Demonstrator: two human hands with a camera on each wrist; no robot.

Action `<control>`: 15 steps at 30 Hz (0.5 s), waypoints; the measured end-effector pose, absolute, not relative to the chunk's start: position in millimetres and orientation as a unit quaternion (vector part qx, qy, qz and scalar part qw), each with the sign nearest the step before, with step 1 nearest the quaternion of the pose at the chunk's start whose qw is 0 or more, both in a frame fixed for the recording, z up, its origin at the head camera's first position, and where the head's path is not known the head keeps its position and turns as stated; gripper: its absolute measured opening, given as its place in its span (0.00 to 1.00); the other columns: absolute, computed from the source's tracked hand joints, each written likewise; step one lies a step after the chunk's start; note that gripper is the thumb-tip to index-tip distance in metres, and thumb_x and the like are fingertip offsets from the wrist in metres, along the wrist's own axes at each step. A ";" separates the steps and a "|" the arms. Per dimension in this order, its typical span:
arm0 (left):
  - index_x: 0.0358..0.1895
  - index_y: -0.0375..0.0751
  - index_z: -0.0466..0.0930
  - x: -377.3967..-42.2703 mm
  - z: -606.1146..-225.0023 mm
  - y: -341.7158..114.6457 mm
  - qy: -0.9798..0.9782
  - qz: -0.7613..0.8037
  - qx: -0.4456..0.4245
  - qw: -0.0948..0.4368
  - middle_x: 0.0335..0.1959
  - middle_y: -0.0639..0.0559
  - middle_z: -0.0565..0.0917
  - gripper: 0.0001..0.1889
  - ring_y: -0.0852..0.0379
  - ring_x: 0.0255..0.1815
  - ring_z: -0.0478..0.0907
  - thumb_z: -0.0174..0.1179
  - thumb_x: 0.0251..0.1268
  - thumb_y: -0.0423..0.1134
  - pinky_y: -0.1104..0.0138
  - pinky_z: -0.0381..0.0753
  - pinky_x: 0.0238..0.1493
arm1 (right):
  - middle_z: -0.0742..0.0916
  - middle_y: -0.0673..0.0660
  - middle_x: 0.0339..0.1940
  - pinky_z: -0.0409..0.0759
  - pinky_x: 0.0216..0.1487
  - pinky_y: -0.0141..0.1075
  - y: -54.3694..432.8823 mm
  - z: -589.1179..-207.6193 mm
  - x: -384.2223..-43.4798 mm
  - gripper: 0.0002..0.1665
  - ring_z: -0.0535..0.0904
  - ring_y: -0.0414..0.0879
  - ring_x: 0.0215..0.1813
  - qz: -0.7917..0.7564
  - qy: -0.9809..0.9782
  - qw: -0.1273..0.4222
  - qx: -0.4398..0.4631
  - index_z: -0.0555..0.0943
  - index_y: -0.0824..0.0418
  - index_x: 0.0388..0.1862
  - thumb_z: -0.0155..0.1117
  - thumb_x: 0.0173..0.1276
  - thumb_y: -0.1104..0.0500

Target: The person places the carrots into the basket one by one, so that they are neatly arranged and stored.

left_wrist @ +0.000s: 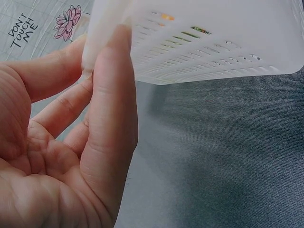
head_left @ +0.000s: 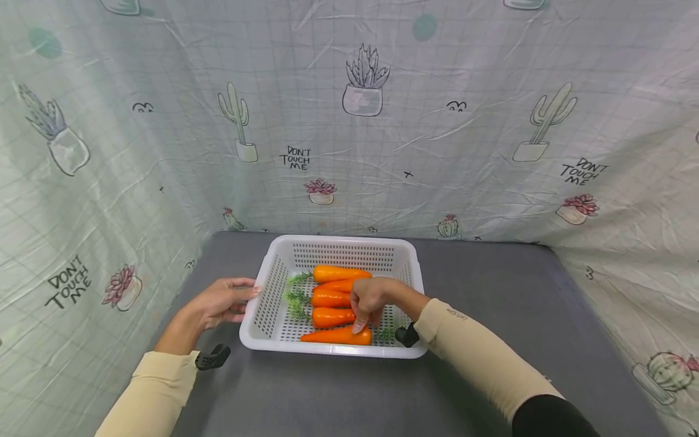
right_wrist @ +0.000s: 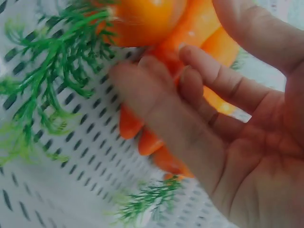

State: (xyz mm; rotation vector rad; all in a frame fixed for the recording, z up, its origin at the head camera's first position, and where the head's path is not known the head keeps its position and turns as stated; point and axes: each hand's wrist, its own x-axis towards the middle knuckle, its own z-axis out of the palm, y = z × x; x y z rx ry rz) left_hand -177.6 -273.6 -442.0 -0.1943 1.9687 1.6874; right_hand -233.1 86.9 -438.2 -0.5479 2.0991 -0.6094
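Observation:
A white slotted plastic basket [head_left: 349, 240] stands on the dark table, with several orange carrots lying side by side in it. My left hand [head_left: 221, 301] pinches the basket's left rim between thumb and fingers; the left wrist view shows the basket's slotted wall [left_wrist: 237, 28] from below. Inside the basket, my right hand [head_left: 374, 298] reaches over the carrots, its thumb tip at the right end of the nearest carrot [head_left: 327, 336]. In the right wrist view the right fingers [right_wrist: 166, 116] are loosely extended beside the carrots [right_wrist: 142, 21], holding nothing.
The grey table [head_left: 491, 303] extends around the basket. A fabric curtain [head_left: 437, 139] with printed cacti hangs behind and at both sides. Green carrot tops [head_left: 297, 297] lie toward the basket's left; the nearest carrot's top [head_left: 386, 335] points right.

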 end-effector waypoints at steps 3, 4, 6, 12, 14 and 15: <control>0.73 0.30 0.68 -178.3 -441.3 -273.5 0.731 0.623 -0.074 0.269 0.41 0.51 0.90 0.31 0.55 0.39 0.89 0.65 0.75 0.42 0.58 0.92 0.41 | 0.79 0.51 0.23 0.91 0.35 0.42 91.1 -426.9 -233.3 0.17 0.81 0.47 0.26 -0.271 0.843 0.412 -0.215 0.81 0.58 0.21 0.81 0.62 0.55; 0.73 0.30 0.68 -178.6 -441.1 -273.8 0.731 0.622 -0.074 0.269 0.41 0.51 0.90 0.31 0.55 0.39 0.89 0.65 0.75 0.42 0.58 0.92 0.41 | 0.81 0.52 0.24 0.91 0.35 0.43 93.5 -421.5 -233.6 0.16 0.81 0.48 0.27 -0.285 0.844 0.401 -0.213 0.82 0.59 0.23 0.80 0.63 0.56; 0.73 0.29 0.67 -179.0 -440.7 -274.1 0.734 0.620 -0.076 0.267 0.41 0.51 0.90 0.31 0.55 0.38 0.89 0.65 0.75 0.42 0.59 0.92 0.41 | 0.80 0.53 0.24 0.92 0.36 0.46 99.3 -408.9 -233.8 0.15 0.80 0.48 0.28 -0.311 0.845 0.381 -0.209 0.81 0.59 0.26 0.79 0.64 0.57; 0.73 0.28 0.68 -176.3 -443.3 -275.5 0.772 0.583 -0.065 0.245 0.44 0.50 0.91 0.33 0.54 0.41 0.90 0.64 0.75 0.46 0.58 0.91 0.42 | 0.82 0.53 0.29 0.91 0.44 0.46 134.3 -372.3 -230.0 0.11 0.80 0.50 0.34 -0.369 0.851 0.318 -0.198 0.84 0.60 0.34 0.75 0.69 0.55; 0.73 0.29 0.69 -174.6 -442.8 -277.7 0.795 0.563 -0.056 0.218 0.48 0.47 0.90 0.33 0.54 0.44 0.90 0.64 0.76 0.48 0.56 0.91 0.45 | 0.84 0.55 0.31 0.89 0.43 0.44 150.8 -363.4 -228.3 0.10 0.80 0.49 0.34 -0.374 0.862 0.275 -0.203 0.85 0.61 0.37 0.73 0.70 0.54; 0.74 0.29 0.69 -174.0 -442.1 -279.3 0.807 0.554 -0.047 0.198 0.50 0.44 0.90 0.33 0.53 0.46 0.89 0.63 0.77 0.49 0.55 0.91 0.46 | 0.86 0.56 0.32 0.88 0.42 0.43 159.6 -360.2 -228.2 0.10 0.81 0.49 0.34 -0.373 0.870 0.248 -0.206 0.86 0.61 0.39 0.72 0.70 0.54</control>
